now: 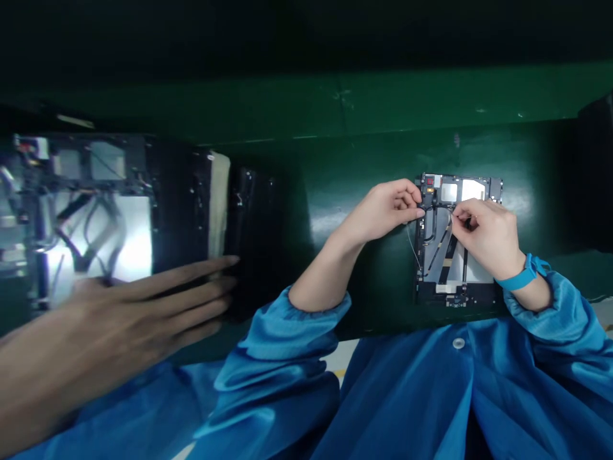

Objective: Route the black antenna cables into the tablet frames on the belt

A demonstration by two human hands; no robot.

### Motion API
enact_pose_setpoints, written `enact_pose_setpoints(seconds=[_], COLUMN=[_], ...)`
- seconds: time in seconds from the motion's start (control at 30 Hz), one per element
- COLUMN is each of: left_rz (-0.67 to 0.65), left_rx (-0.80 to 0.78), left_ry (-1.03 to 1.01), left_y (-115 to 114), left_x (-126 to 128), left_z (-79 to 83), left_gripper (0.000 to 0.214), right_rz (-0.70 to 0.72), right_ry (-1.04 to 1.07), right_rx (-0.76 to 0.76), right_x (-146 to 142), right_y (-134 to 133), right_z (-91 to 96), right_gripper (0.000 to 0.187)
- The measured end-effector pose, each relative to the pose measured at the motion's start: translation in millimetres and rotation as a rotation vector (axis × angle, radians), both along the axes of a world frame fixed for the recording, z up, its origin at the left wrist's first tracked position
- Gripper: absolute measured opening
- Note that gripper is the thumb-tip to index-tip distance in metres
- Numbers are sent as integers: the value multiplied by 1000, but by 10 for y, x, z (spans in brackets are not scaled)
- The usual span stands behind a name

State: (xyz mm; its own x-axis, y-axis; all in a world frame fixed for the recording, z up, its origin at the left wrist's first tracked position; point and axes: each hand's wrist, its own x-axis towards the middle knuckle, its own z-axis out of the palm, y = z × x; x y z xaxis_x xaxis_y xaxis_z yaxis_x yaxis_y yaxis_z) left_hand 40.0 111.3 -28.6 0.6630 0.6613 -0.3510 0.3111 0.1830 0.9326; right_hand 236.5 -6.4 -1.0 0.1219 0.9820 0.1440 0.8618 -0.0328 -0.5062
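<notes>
An opened tablet frame lies on the green mat, showing black cables, flat tape strips and a circuit board along its top and bottom. My left hand is at the frame's upper left edge, its fingertips pinched on a thin black cable. My right hand lies over the frame's middle, pinching a thin pale wire. That wire's loop hangs past the frame's left edge. A blue wrist strap circles my right wrist.
A co-worker's blurred hand reaches in from the left beside a second opened device, which lies on the same green mat. A dark object stands between that device and my left arm. Blue smock sleeves cover my forearms.
</notes>
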Motion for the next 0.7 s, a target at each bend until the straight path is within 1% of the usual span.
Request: enact_pose_setpoints(seconds=[0.1, 0.2, 0.27, 0.33, 0.37, 0.4, 0.47, 0.53, 0.57, 0.63, 0.7], left_rz=[22, 104, 162, 192, 188, 168, 81, -50, -123, -259, -390], left_rx=[-27, -55, -46, -22, -4, 21, 118, 282, 375, 544, 649], left_ry=[0, 9, 12, 24, 42, 70, 159, 270, 323, 408, 461], left_y=[-20, -82, -125, -145, -142, -130, -85, -20, 19, 106, 202], left_x=[22, 61, 75, 58, 37, 11, -37, -53, -42, 10, 84], left_z=[-5, -42, -57, -25, 18, 80, 247, 425, 500, 601, 637], left_gripper=[17, 16, 15, 14, 13, 12, 7, 1, 5, 11, 15], right_rz=[6, 17, 25, 28, 27, 25, 23, 26, 31, 45, 57], right_ry=[37, 76, 92, 103, 112, 123, 161, 212, 237, 279, 302], right_rx=[-4, -3, 4, 11, 14, 21, 51, 87, 101, 116, 127], right_x=[6, -1, -26, -69, -94, -119, -157, -168, -164, -143, -119], right_y=[-68, -110, -129, -146, -154, -163, -178, -190, -194, -197, -194], right_z=[-9, -43, -57, -52, -42, -30, -6, 7, 7, -3, -22], right_gripper=[14, 15, 16, 17, 17, 17, 16, 15, 15, 16, 18])
